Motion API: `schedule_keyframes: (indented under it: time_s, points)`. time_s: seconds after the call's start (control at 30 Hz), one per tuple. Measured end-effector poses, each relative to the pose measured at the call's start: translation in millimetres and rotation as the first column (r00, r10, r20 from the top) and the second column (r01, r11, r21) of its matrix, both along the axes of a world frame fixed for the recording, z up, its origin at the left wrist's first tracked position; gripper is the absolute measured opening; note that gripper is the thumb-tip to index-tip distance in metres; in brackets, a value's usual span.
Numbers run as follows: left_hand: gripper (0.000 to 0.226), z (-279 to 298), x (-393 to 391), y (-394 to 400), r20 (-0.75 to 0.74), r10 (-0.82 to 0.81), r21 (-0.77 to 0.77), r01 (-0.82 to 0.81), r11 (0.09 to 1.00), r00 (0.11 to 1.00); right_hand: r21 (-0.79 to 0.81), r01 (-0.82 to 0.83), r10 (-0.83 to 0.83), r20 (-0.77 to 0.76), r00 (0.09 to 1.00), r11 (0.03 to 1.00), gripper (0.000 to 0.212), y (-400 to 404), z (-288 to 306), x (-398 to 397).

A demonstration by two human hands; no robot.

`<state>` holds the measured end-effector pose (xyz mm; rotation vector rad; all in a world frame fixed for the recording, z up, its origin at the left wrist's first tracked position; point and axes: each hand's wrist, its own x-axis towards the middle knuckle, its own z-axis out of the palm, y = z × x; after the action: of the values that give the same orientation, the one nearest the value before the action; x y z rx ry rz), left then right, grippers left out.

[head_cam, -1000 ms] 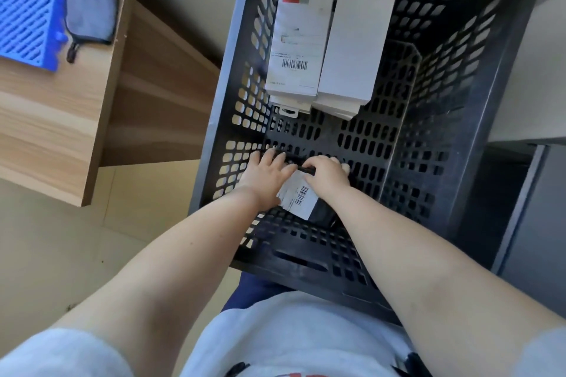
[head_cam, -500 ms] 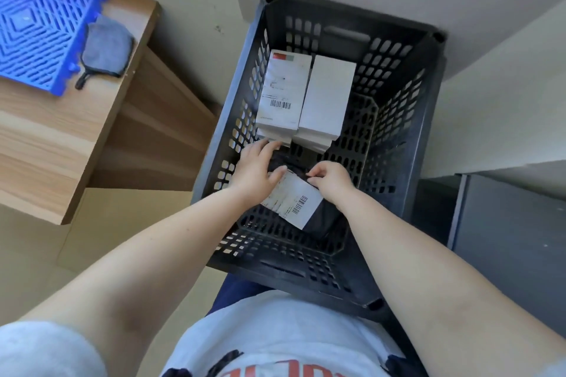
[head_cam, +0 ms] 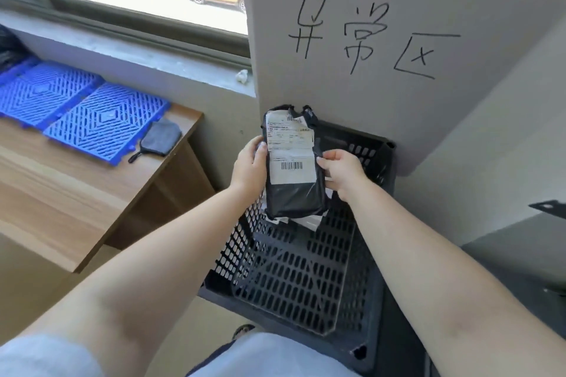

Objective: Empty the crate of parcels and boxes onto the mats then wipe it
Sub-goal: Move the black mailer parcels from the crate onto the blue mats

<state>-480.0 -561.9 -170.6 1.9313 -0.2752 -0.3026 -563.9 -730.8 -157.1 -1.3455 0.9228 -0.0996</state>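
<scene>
A black parcel (head_cam: 293, 162) with a white barcode label is held upright between both hands above the black crate (head_cam: 294, 278). The left hand (head_cam: 249, 164) is curled round its left edge, thumb on the front; the right hand (head_cam: 340, 170) grips its right edge, fingers wrapped behind. Pale box edges (head_cam: 307, 220) are glimpsed in the crate just under the parcel. To the left, blue mats (head_cam: 76, 110) are laid along the far edge of the wooden bench (head_cam: 61, 202), and a grey cloth (head_cam: 160, 139) is set at the mats' right end, near the bench's far right corner.
</scene>
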Motion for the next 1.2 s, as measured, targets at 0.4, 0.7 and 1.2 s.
schedule_keyframes:
  time_s: [0.4, 0.7, 1.2]
  points:
    - [0.072, 77, 57, 121, -0.556, 0.23, -0.297, -0.449, 0.843, 0.799, -0.069, -0.253, 0.262, 0.203, 0.943, 0.965, 0.014, 97, 58, 90]
    - [0.081, 95, 81, 320, -0.566, 0.336, -0.408, -0.61, 0.679, 0.752, 0.314, -0.593, 0.464, 0.398, 0.791, 0.742, 0.064, 265, 89, 161]
    - [0.071, 114, 131, 730, -0.598, 0.449, -0.448, -0.741, 0.5, 0.664, 0.327, -0.852, 0.722, 0.455, 0.521, 0.408, 0.091, 671, 103, 293]
